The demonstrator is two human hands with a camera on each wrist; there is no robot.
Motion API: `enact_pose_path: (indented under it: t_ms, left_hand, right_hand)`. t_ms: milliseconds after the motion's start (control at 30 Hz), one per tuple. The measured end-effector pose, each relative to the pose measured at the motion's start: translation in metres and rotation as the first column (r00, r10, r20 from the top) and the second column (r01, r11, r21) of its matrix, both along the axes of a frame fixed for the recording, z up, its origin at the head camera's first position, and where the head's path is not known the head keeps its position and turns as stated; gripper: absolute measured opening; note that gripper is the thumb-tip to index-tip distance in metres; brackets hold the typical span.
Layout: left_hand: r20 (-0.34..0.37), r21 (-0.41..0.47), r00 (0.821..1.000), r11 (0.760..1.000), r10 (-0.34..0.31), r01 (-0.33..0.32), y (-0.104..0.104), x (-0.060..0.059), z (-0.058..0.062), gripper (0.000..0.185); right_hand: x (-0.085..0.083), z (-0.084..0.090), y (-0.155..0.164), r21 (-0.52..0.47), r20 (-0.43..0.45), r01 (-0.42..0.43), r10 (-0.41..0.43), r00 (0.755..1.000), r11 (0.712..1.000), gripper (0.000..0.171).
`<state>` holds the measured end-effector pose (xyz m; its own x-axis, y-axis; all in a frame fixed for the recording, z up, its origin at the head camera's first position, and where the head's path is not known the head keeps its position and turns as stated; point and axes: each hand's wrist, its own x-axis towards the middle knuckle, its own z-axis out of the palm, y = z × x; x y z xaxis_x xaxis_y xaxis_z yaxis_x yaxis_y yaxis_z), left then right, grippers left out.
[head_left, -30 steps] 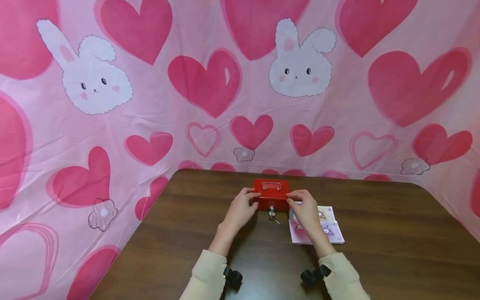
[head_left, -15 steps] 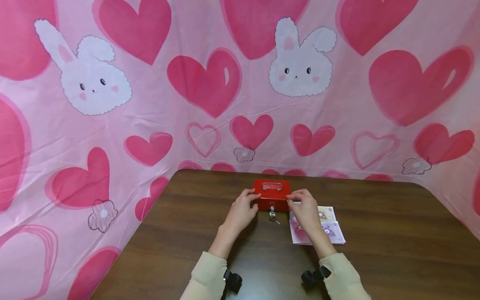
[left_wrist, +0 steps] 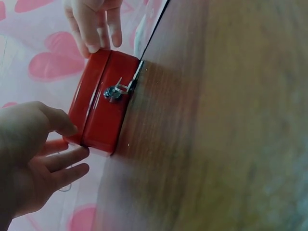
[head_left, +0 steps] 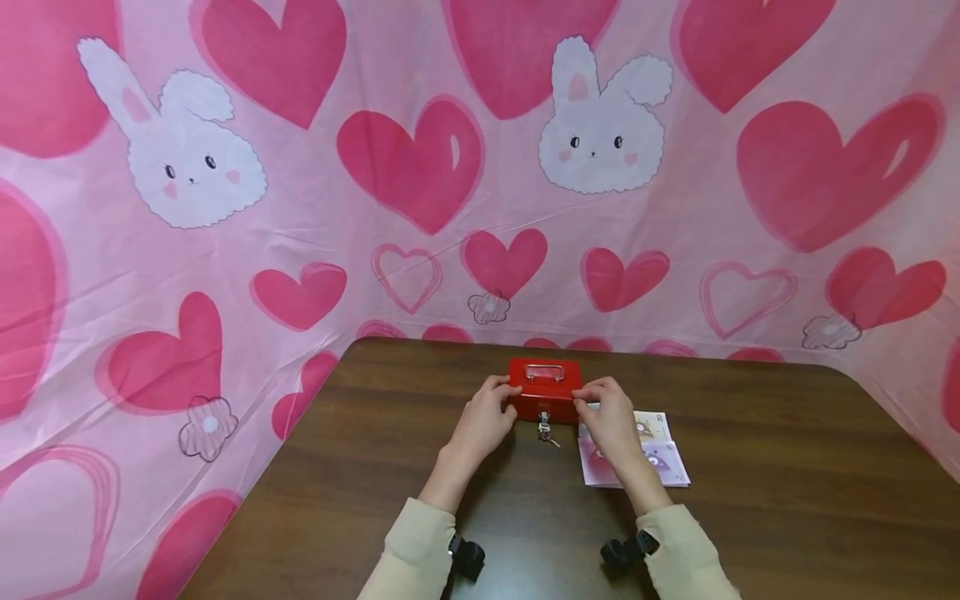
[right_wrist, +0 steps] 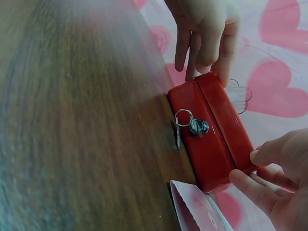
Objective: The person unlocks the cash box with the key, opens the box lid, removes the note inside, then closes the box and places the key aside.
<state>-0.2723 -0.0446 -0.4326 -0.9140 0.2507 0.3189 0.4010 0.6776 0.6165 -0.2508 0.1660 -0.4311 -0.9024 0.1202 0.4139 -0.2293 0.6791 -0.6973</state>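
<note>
A small red metal cash box (head_left: 543, 388), its lid closed, sits on the table with its wire handle lying on top. A key stands in the front lock (left_wrist: 113, 93), and a ring with another key (right_wrist: 178, 136) hangs from it. My left hand (head_left: 483, 419) grips the box's left end, thumb at the front of the lid and fingers along the side. At the right end my right hand (head_left: 611, 419) holds the lid's corner between thumb and fingers. Play banknotes (head_left: 663, 458) with printed animal faces lie beside the box, partly under my right hand and wrist.
The brown wooden table (head_left: 765, 467) reaches back to a pink cloth (head_left: 420, 292) printed with hearts and rabbits. The cloth hangs behind the table and along its left side. A black wrist camera (head_left: 468, 560) is strapped to each forearm.
</note>
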Motion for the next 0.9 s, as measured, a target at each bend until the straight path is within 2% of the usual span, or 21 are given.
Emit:
enact_pose_path:
  t_ms: [433,667,767,900]
  left_hand:
    - [-0.019,-0.058,1.000,0.998,-0.003,0.002,0.000,-0.001,0.002,0.028]
    - [-0.023,-0.128,1.000,0.992,-0.008,0.005,0.003,0.001,0.007,0.030]
    - [-0.024,-0.123,1.000,0.992,-0.003,0.000,0.003,0.000,0.006,0.029]
    - [-0.019,-0.102,1.000,0.995,0.001,-0.003,0.003,0.000,0.005,0.029]
  right_hand:
    - [0.000,0.001,-0.001,0.045,-0.003,0.013,-0.013,1.000,0.999,0.015]
    - [0.003,0.017,0.005,0.078,-0.017,-0.018,0.019,1.000,0.997,0.016]
    - [0.004,0.024,0.008,0.047,0.027,-0.034,0.032,0.999,0.998,0.018]
    - [0.005,0.022,0.005,0.008,0.118,-0.094,0.093,0.989,0.996,0.018]
